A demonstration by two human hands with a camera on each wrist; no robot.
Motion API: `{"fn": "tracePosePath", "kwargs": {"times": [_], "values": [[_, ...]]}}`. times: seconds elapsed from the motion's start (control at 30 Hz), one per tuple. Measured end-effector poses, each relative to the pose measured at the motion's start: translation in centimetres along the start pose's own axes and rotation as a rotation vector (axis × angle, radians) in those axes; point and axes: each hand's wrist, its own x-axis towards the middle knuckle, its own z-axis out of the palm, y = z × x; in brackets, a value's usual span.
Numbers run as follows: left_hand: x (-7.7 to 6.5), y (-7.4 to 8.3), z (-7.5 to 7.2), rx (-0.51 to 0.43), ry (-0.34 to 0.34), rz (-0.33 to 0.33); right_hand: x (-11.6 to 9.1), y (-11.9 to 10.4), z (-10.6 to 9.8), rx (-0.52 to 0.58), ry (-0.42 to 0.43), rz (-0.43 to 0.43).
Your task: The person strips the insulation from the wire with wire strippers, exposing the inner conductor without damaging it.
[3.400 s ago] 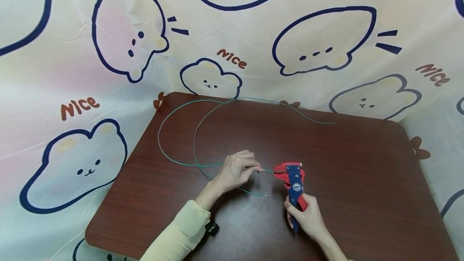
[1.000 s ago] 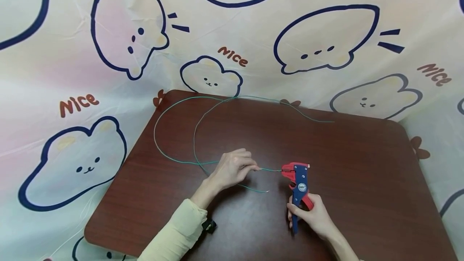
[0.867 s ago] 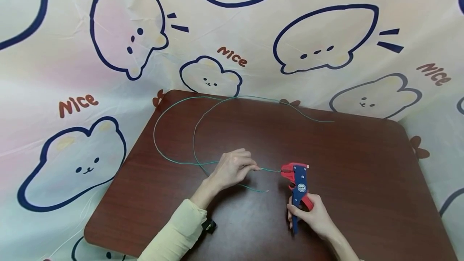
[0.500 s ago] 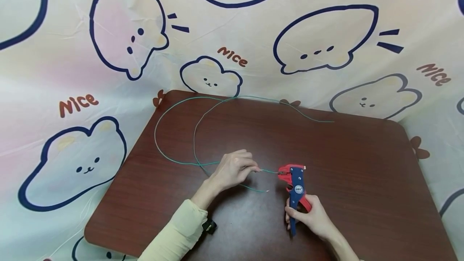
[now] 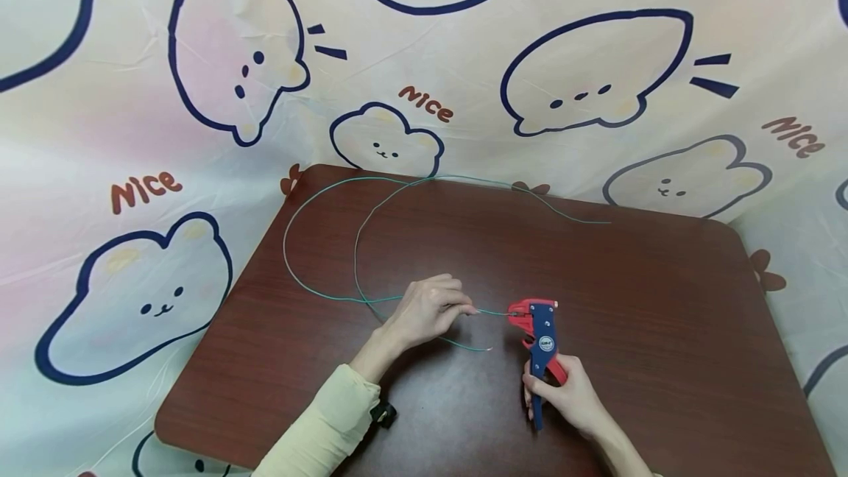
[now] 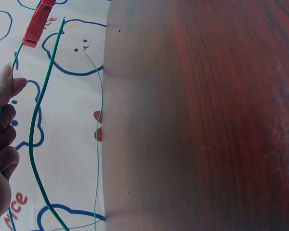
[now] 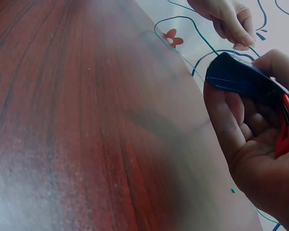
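My left hand [image 5: 427,309] pinches a thin green wire [image 5: 493,312] between thumb and index finger. The wire runs right from the fingertips to the nose of a red and blue wire stripper [image 5: 545,330], where its end meets the red jaws. My right hand [image 5: 573,396] grips the stripper's handles, holding it upright above the table. In the right wrist view, the fingers curl round the blue handle [image 7: 243,79]. Another end of green wire [image 5: 467,347] sticks out below my left hand, with a pale tip. How deep the wire sits in the jaws is hard to tell.
The rest of the wire loops over the left and back of the brown wooden table [image 5: 676,330], its far end lying at the back. A tiny green piece [image 7: 233,191] lies on the table. A cartoon-print cloth [image 5: 464,57] hangs behind the table.
Since the oldest frame, the wire stripper has shifted slightly right, then a little back left, leaving more wire between it and my left hand. My left hand has hardly moved.
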Motion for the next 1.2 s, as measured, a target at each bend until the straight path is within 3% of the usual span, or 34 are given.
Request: {"fn": "tracePosePath", "kwargs": {"times": [0.43,0.67,0.77,0.87,1.07,1.13,1.2], "values": [[0.8,-0.8,-0.8,0.056,0.017,0.055,-0.2,-0.2,0.8,0.041,0.017,-0.014],[1.0,-0.6,-0.7,0.077,0.025,0.105,-1.2,-0.3,0.7,0.292,-0.08,0.106],[1.0,-0.6,-0.5,0.069,0.037,0.11,-1.4,-0.4,0.8,0.34,-0.091,0.136],[0.9,-0.7,-0.4,0.047,0.033,0.099,-1.6,-0.5,1.1,0.286,-0.048,0.113],[0.8,-0.6,-0.3,0.023,0.013,0.075,-1.7,-0.5,1.4,0.01,0.072,-0.034],[0.9,-0.6,-0.2,0.011,0.017,0.074,-1.8,-0.5,1.4,0.016,0.075,-0.032],[1.1,-0.5,0.0,0.003,0.023,0.078,-2.0,-0.8,1.2,0.1,0.046,0.021]]}}
